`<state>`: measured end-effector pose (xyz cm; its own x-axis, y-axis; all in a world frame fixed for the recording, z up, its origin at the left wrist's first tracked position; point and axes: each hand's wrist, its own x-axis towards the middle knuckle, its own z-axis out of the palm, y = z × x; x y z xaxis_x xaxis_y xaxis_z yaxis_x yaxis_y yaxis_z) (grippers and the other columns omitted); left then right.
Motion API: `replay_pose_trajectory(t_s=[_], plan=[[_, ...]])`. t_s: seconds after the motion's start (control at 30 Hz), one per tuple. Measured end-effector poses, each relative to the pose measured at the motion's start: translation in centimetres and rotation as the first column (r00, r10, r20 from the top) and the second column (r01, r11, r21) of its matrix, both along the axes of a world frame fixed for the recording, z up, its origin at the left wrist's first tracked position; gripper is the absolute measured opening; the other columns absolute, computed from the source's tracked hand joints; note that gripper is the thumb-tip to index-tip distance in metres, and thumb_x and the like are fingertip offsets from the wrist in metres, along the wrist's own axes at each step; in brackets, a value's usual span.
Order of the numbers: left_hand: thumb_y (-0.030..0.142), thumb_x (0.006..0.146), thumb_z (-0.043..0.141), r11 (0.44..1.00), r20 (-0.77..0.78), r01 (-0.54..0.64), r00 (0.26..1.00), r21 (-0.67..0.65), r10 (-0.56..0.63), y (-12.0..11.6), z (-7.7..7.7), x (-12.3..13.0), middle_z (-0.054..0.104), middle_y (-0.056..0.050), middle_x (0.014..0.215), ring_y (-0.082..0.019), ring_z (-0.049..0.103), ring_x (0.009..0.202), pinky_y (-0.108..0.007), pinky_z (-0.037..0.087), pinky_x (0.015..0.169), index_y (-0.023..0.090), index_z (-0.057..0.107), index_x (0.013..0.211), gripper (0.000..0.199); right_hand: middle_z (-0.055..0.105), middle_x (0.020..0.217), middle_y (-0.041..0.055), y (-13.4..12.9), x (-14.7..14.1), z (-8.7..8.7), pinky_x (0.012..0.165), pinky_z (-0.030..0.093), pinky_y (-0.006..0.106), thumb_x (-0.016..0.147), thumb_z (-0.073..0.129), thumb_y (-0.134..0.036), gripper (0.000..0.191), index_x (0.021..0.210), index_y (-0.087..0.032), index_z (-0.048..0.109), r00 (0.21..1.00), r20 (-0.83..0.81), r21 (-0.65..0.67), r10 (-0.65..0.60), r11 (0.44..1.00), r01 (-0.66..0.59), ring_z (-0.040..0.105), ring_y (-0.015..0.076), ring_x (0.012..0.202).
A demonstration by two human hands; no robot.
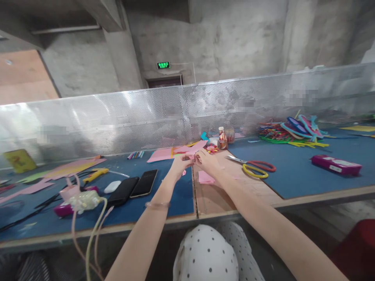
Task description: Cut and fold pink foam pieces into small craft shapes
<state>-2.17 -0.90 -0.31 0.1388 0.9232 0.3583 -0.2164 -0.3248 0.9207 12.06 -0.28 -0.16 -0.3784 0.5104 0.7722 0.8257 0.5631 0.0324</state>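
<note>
Above the seam between two boards on the table, my left hand [180, 164] and my right hand [207, 160] meet, fingertips pinched on a small piece of pink paper [191, 157]. My fingers hide most of it. Pink paper sheets [159, 155] lie just behind my hands. Under my right wrist rests a folded pink paper [206, 177]. Scissors [254, 167] with red and yellow handles lie partly open to the right. A small pink and yellow paper flower [211, 149] sits beyond my right hand.
Two phones [145, 183], a yellow glue gun [95, 175] and a power strip with plugs and cables [84, 200] lie left. A bottle [222, 138] and a jar [230, 136] stand behind. To the right are colourful pipe cleaners [278, 134] and a purple box [336, 164].
</note>
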Motion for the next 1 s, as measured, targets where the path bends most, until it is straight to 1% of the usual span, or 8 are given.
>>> replay_pose_trajectory(t_s=[0.13, 0.33, 0.4, 0.5, 0.6, 0.7, 0.8, 1.0], plan=[[0.026, 0.048, 0.076, 1.0, 0.012, 0.019, 1.0, -0.017, -0.019, -0.1, 0.1, -0.1, 0.058, 0.0, 0.068, -0.01, 0.056, 0.066, -0.03, 0.047, 0.074, 0.013, 0.062, 0.075, 0.033, 0.059, 0.086, 0.008, 0.0, 0.1, 0.0, 0.058, 0.039, 0.022, 0.082, 0.047, -0.024, 0.014, 0.084, -0.016, 0.059, 0.99, -0.133, -0.029, 0.046, 0.998, -0.05, 0.056, 0.0154, 0.077], [0.024, 0.048, 0.076, 1.0, 0.021, 0.028, 0.999, -0.01, -0.028, -0.1, 0.2, -0.3, 0.06, -0.001, 0.072, -0.012, 0.057, 0.07, -0.03, 0.045, 0.076, 0.013, 0.062, 0.074, 0.031, 0.059, 0.087, 0.0075, 0.5, 0.3, -0.2, 0.064, 0.041, 0.023, 0.082, 0.046, -0.021, 0.015, 0.085, -0.013, 0.059, 0.917, -0.321, -0.071, 0.238, 0.959, -0.274, 0.053, 0.0114, 0.068], [0.024, 0.05, 0.075, 1.0, 0.006, 0.018, 1.0, -0.002, -0.018, -0.1, 0.2, -0.3, 0.06, -0.001, 0.074, -0.012, 0.056, 0.072, -0.028, 0.045, 0.073, 0.014, 0.062, 0.076, 0.031, 0.06, 0.085, 0.0067, 0.8, 0.2, -0.3, 0.065, 0.041, 0.024, 0.082, 0.046, -0.019, 0.016, 0.085, -0.014, 0.06, 0.884, -0.365, -0.068, 0.29, 0.939, -0.336, 0.052, 0.0108, 0.067], [0.025, 0.051, 0.074, 0.999, -0.049, -0.029, 0.998, 0.016, 0.029, -0.1, 0.2, -0.4, 0.059, -0.001, 0.075, -0.012, 0.055, 0.071, -0.024, 0.043, 0.065, 0.015, 0.061, 0.077, 0.031, 0.061, 0.082, 0.006, 1.1, 0.2, -0.4, 0.067, 0.041, 0.024, 0.081, 0.046, -0.017, 0.016, 0.083, -0.014, 0.061, 0.847, -0.408, -0.056, 0.341, 0.916, -0.396, 0.053, 0.0116, 0.07], [0.025, 0.05, 0.074, 0.996, -0.087, -0.084, 0.992, 0.042, 0.087, 0.1, 0.0, -0.3, 0.058, 0.0, 0.076, -0.012, 0.054, 0.07, -0.021, 0.04, 0.058, 0.016, 0.059, 0.077, 0.032, 0.062, 0.078, 0.0053, 0.9, 0.1, -0.2, 0.067, 0.041, 0.024, 0.077, 0.048, -0.014, 0.014, 0.079, -0.014, 0.062, 0.833, -0.443, -0.083, 0.331, 0.91, -0.406, 0.053, 0.0122, 0.071], [0.026, 0.049, 0.075, 0.993, -0.104, -0.101, 0.989, 0.052, 0.106, 0.4, -0.1, -0.4, 0.058, 0.0, 0.076, -0.012, 0.054, 0.069, -0.022, 0.039, 0.058, 0.016, 0.057, 0.076, 0.034, 0.062, 0.073, 0.0039, 0.5, 0.0, 0.1, 0.064, 0.041, 0.024, 0.075, 0.048, -0.013, 0.013, 0.074, -0.014, 0.061, 0.828, -0.48, -0.136, 0.288, 0.909, -0.394, 0.052, 0.0116, 0.067], [0.027, 0.048, 0.076, 0.994, -0.104, -0.099, 0.989, 0.047, 0.104, 0.4, -0.2, -0.4, 0.059, -0.001, 0.075, -0.012, 0.054, 0.069, -0.022, 0.039, 0.058, 0.015, 0.056, 0.075, 0.035, 0.06, 0.069, 0.0025, 0.0, 0.1, 0.4, 0.061, 0.041, 0.023, 0.074, 0.047, -0.015, 0.013, 0.069, -0.014, 0.059, 0.819, -0.508, -0.163, 0.267, 0.904, -0.396, 0.051, 0.011, 0.063], [0.031, 0.05, 0.075, 0.999, -0.112, -0.047, 0.992, 0.025, 0.05, 0.1, -0.1, -0.3, 0.061, -0.002, 0.075, -0.013, 0.056, 0.072, -0.023, 0.039, 0.061, 0.015, 0.057, 0.072, 0.032, 0.058, 0.063, 0.0011, -0.5, 0.3, 0.7, 0.058, 0.039, 0.022, 0.072, 0.047, -0.016, 0.014, 0.062, -0.014, 0.056, 0.792, -0.554, -0.209, 0.256, 0.878, -0.43, 0.049, 0.0098, 0.06]])
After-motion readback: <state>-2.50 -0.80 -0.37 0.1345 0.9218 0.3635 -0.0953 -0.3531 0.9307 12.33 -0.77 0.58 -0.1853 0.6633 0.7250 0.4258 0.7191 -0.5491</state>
